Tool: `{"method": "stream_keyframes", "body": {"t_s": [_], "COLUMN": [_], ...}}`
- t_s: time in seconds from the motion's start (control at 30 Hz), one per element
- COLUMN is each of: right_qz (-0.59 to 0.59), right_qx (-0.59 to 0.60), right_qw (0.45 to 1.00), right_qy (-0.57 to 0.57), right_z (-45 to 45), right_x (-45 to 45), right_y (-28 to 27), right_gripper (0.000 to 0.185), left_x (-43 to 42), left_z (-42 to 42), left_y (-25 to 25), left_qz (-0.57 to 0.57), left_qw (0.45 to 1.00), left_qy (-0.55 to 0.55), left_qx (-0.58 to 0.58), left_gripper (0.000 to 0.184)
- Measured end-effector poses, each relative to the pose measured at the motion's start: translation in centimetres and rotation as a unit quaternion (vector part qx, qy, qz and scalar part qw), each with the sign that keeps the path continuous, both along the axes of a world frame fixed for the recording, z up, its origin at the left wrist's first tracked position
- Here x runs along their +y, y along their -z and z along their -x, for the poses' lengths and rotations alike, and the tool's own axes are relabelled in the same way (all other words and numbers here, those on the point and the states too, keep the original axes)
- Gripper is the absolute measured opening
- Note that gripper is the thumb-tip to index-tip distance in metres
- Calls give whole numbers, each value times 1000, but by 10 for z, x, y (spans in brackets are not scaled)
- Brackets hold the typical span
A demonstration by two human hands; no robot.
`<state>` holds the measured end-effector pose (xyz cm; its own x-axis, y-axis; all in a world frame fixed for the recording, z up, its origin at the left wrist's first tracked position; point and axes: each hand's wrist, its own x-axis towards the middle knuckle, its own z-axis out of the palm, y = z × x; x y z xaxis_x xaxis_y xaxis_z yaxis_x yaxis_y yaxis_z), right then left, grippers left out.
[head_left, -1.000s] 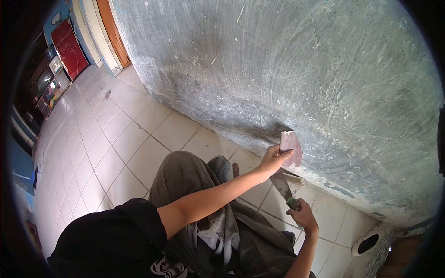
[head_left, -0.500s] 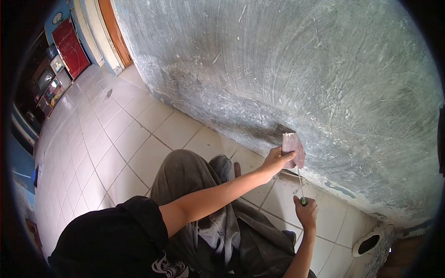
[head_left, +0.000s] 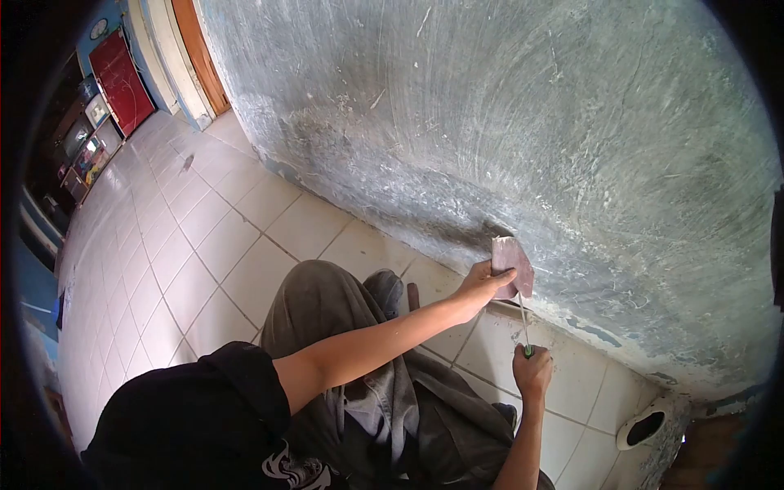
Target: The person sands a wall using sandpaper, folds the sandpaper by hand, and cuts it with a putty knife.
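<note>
My left hand [head_left: 483, 287] grips a flat reddish-brown piece [head_left: 508, 255] with a pale, rough top edge, its thumb pressed across the face. I cannot make out what the piece is made of. In my right hand [head_left: 532, 374] is a screwdriver [head_left: 524, 320], its green handle mostly hidden in the closed fist. The thin shaft points up to the lower edge of the piece; whether the tip touches it I cannot tell. Both hands are close to the foot of the worn grey-green wall [head_left: 457, 122].
White floor tiles [head_left: 224, 265] stretch away to the left. A brown stick-like thing [head_left: 413, 297] lies by my foot. A white-rimmed thing with a dark opening [head_left: 643, 429] stands at the lower right. Far left are a red panel [head_left: 122, 82] and shelves with goods.
The view has shifted slightly. Both hands keep their holds on the reddish-brown piece and the screwdriver, in nearly the same place by the wall.
</note>
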<state>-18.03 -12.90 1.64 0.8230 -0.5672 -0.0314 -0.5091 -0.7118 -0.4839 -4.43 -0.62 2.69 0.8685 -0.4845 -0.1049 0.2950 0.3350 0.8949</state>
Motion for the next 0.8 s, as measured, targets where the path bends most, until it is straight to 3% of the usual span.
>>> {"method": "stream_keyframes", "body": {"t_s": [0.27,0.57,0.67,0.73,0.8], "right_qz": [-4,13,17,21,20], "right_qx": [4,0,-2,-5,-13], "right_qw": [1000,1000,999,999,999], "right_qy": [2,-11,-27,-37,-24], "right_z": [0,-1,-3,-4,-1], "right_x": [0,4,10,15,16], "right_y": [0,-2,-7,-9,-10], "right_gripper": [25,25,24,23,21], "left_x": [1,-2,-2,-6,-4], "left_z": [0,0,-5,2,1], "left_y": [0,3,15,13,9], "left_qz": [54,-12,-39,-112,-82], "left_qw": [996,999,997,991,995], "left_qy": [35,-25,-48,-53,-46], "left_qx": [55,27,-39,-41,-44], "left_gripper": [21,17,16,16,17]}}
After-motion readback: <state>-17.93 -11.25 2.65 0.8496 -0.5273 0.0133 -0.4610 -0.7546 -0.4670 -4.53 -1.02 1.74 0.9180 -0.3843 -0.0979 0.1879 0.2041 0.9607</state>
